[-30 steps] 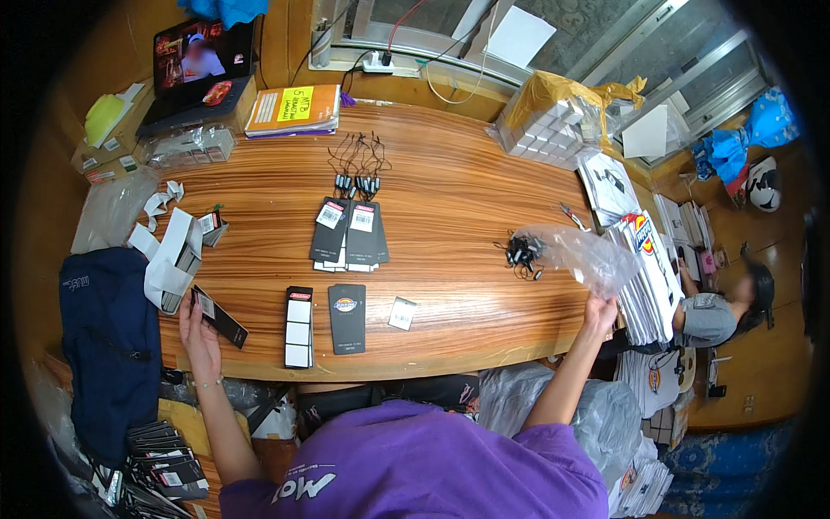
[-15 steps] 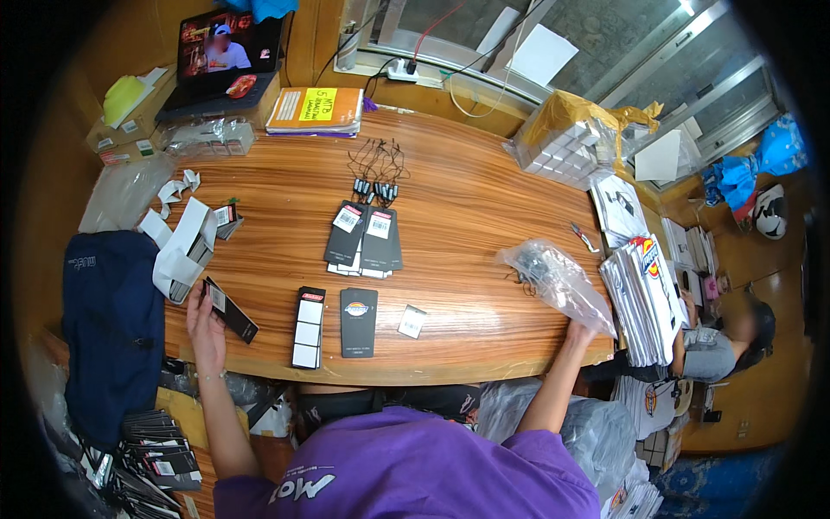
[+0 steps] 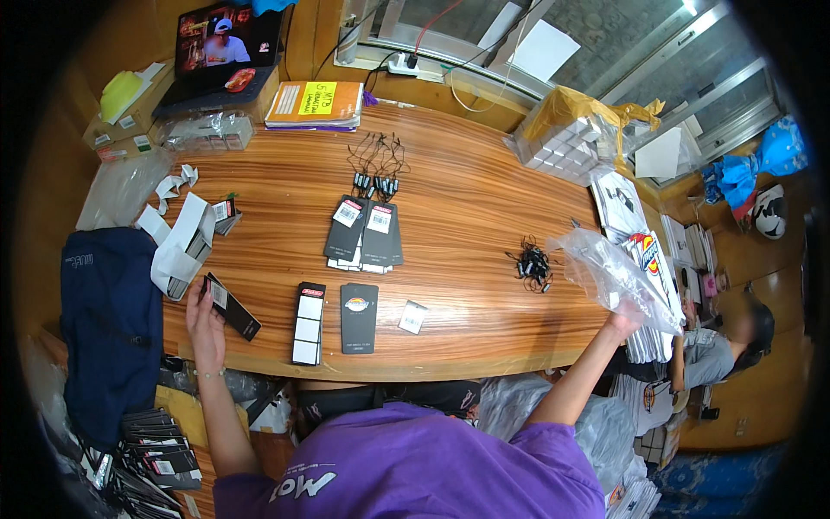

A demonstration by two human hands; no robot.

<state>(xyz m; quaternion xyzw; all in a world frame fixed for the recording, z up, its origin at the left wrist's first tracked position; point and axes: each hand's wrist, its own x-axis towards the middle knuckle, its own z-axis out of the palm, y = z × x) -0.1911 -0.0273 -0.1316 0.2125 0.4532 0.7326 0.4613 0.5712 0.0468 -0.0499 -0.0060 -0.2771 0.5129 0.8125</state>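
Note:
My left hand (image 3: 206, 327) is closed on a black hang tag (image 3: 233, 311) with a white sticker, at the table's left edge. At the right edge my right hand (image 3: 621, 323) grips a clear plastic bag (image 3: 605, 272). A small heap of black tag strings (image 3: 533, 264) lies on the wood just left of the bag. Between my hands sit a stack of tags with white panels (image 3: 308, 324), a dark hang tag (image 3: 358, 320) and a small white label (image 3: 413, 317). Farther back are dark tags (image 3: 380, 233) with white stickers, their strings (image 3: 378, 160) spread behind them.
White paper wrapping (image 3: 183, 246) with tags in it stands at the left, beside a navy bag (image 3: 112, 329). A laptop (image 3: 216, 52) and notebooks (image 3: 314, 105) are at the back left. Stacked papers (image 3: 644, 285) and a wrapped box bundle (image 3: 566, 138) line the right, near another person (image 3: 718, 350).
My right hand has moved right with the plastic bag, away from the black strings, which now lie uncovered on the table. My left hand has hardly moved.

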